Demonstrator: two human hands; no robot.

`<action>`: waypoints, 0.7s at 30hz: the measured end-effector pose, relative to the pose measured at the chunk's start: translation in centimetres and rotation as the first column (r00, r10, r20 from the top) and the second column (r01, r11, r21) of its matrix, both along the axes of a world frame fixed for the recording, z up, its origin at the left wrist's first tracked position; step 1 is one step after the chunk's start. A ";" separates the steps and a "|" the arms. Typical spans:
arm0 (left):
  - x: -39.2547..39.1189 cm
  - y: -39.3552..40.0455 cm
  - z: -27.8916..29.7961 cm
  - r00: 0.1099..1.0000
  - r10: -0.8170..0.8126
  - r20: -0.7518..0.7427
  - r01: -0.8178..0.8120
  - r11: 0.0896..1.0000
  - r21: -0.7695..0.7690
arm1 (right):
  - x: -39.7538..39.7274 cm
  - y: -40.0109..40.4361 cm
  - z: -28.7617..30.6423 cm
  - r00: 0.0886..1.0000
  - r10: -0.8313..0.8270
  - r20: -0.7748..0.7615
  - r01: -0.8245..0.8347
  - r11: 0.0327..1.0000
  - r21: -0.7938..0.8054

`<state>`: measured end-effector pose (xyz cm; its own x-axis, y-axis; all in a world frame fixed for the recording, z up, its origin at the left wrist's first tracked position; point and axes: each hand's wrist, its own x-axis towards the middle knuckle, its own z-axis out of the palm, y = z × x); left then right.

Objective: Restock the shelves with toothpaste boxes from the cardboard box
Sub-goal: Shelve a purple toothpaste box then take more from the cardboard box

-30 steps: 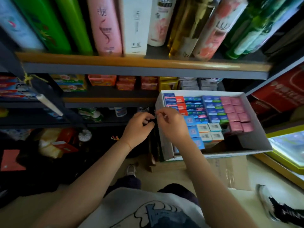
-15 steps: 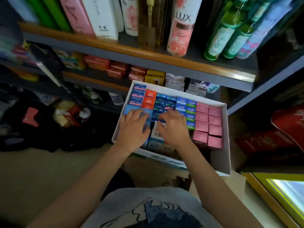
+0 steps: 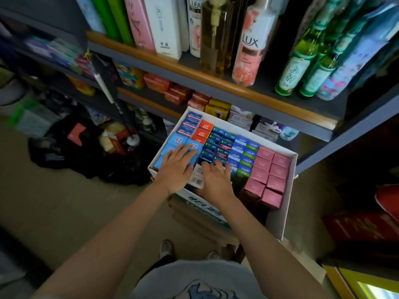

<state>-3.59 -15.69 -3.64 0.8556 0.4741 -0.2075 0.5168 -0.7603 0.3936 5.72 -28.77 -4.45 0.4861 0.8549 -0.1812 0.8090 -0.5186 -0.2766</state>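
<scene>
At far left, a dark heap of black bags (image 3: 90,156) lies on the dull grey-brown floor (image 3: 64,212), with red and yellow packets showing among them. Above and behind, grey metal shelves with wooden front edges (image 3: 194,76) run from left to right; the top one carries tall green, pink and white bottles, an amber pump bottle (image 3: 216,39) and a pink LUX bottle (image 3: 250,46), then green glass bottles (image 3: 295,67) at far right. The shelf below holds orange and yellow soap packs (image 3: 179,93).

The white open cardboard box (image 3: 287,190) sits near the middle, just in front of the lower shelves, packed with upright toothpaste boxes (image 3: 224,145): light blue at left, red and dark blue in the middle, pink at right. The left hand (image 3: 176,167) lies flat, fingers straight and spread, on the light blue box tops. The right hand (image 3: 216,180), just beside it, rests on the dark blue boxes with fingers bent at the tips; whether it pinches one cannot be told. A red carton (image 3: 367,225) stands at right.
</scene>
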 end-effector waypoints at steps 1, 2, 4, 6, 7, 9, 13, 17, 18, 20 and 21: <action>0.2 0.3 0.2 1.000 0.000 -0.019 -0.001 0.999 -0.049 | 0.2 0.1 0.0 1.000 0.003 -0.019 -0.002 1.000 0.026; 0.4 0.4 1.0 0.999 0.031 -0.027 -0.034 0.992 -0.125 | 0.5 0.1 0.2 0.999 0.004 -0.041 -0.002 0.999 0.046; 0.8 0.8 2.1 0.981 0.192 -0.001 -0.178 0.910 -0.375 | 1.0 -0.3 1.3 0.991 -0.017 -0.131 0.033 0.992 0.123; 0.9 0.7 4.1 0.907 0.420 0.017 -0.305 0.684 -0.662 | 1.4 -0.7 3.8 0.946 -0.039 -0.321 0.132 0.953 0.272; 0.9 0.6 5.1 0.864 0.502 0.032 -0.303 0.571 -0.763 | 1.7 -0.8 5.3 0.898 -0.030 -0.438 0.203 0.912 0.355; 0.6 0.0 7.1 0.812 0.578 0.085 -0.221 0.439 -0.871 | 2.2 -0.7 9.0 0.811 0.035 -0.584 0.318 0.812 0.490; -1.0 -1.2 9.9 0.804 0.575 0.148 0.006 0.241 -0.970 | 2.9 0.9 15.8 0.725 0.110 -0.679 0.458 0.659 0.596; -4.1 0.0 11.7 0.852 0.508 0.128 0.110 0.065 -0.992 | 1.6 3.9 17.6 0.475 0.115 -0.872 0.669 0.597 0.443; -5.1 0.5 11.6 0.874 0.461 0.156 0.157 0.036 -0.987 | 0.8 5.0 17.3 0.398 0.106 -0.911 0.708 0.597 0.378; -7.1 1.2 10.9 0.894 0.411 0.178 0.219 -0.053 -0.974 | -1.3 7.2 16.2 0.257 0.085 -0.963 0.748 0.613 0.254; -8.0 1.6 10.4 0.887 0.438 0.147 0.217 -0.113 -0.970 | -2.6 8.4 15.5 0.194 0.082 -0.978 0.749 0.631 0.202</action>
